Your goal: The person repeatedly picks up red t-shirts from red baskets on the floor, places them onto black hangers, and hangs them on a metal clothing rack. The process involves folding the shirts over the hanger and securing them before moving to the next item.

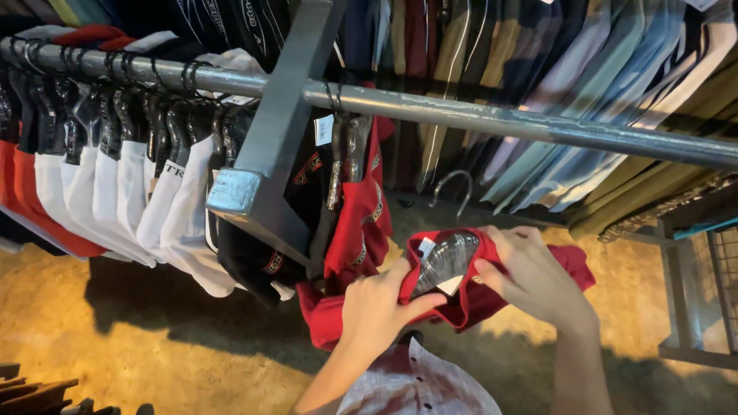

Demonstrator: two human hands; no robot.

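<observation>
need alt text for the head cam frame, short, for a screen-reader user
Two bare hands, left hand and right hand, hold a red shirt with a dark plastic hanger pushed into its collar. Above them a grey metal rail carries white shirts on dark hangers, plus red and black garments.

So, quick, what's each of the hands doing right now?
Left hand: closed, gripping the red shirt beside the clear hanger.
Right hand: closed on the same red shirt, at its collar.
</observation>
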